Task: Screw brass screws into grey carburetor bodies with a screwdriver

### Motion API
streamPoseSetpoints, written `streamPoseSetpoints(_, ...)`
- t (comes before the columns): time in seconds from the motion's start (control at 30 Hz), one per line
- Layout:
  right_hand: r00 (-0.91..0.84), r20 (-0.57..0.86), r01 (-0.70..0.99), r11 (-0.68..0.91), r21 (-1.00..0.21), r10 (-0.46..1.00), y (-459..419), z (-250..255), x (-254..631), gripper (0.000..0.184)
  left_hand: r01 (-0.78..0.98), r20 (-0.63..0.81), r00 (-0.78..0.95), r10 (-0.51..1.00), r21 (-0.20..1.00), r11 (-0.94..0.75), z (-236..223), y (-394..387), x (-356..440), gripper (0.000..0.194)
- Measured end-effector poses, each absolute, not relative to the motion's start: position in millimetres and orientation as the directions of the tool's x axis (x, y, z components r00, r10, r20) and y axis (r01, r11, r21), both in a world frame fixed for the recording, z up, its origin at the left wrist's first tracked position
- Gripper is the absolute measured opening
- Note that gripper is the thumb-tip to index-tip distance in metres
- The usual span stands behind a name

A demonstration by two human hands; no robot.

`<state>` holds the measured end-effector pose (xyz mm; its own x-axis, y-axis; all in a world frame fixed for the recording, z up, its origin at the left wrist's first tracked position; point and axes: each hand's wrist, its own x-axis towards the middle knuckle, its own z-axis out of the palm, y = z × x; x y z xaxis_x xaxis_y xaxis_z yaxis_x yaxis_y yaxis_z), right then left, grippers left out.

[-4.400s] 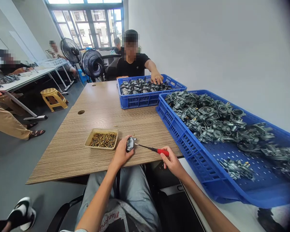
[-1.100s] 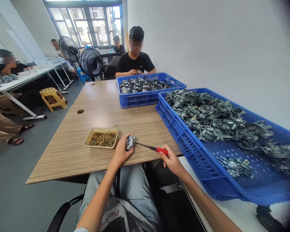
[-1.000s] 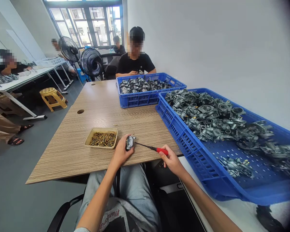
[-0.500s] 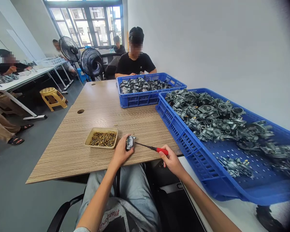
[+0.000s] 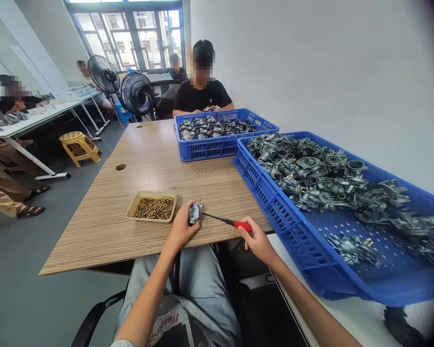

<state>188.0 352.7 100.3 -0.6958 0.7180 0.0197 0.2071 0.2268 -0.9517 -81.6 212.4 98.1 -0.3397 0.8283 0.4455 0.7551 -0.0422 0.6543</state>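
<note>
My left hand [image 5: 183,225] is closed around a grey metal carburetor body [image 5: 194,213], holding it on the wood-grain table [image 5: 104,231]. A red-handled screwdriver [image 5: 241,225] is gripped in my right hand [image 5: 255,237], its dark shaft pointing left at the carburetor body. Whether the tip touches the part is too small to tell. Just left of my left hand sits a cream tray [image 5: 130,212] full of small brass jets [image 5: 154,208]. A few loose brass pieces [image 5: 172,186] lie on the table beyond it.
A large blue crate [image 5: 292,226] with many carburetor bodies [image 5: 311,166] stands at my right. Behind it, another blue crate [image 5: 210,153] holds darker parts. A co-worker [image 5: 202,91] sits across the table. Two fans [image 5: 137,94] and a yellow stool [image 5: 79,147] are at the left.
My hands, the carburetor body and the screwdriver keep nearly the same positions. The co-worker across the table has raised a part slightly into view above the crate.
</note>
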Motion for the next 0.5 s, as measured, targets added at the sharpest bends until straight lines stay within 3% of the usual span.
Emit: streamPoseSetpoints(0.5,-0.697,0.001,0.191,0.187,-0.964,0.717,353.8,101.8,186.0,0.042,0.74,0.425,-0.35,0.835,0.672,-0.032,101.5,212.4,-80.6,0.071)
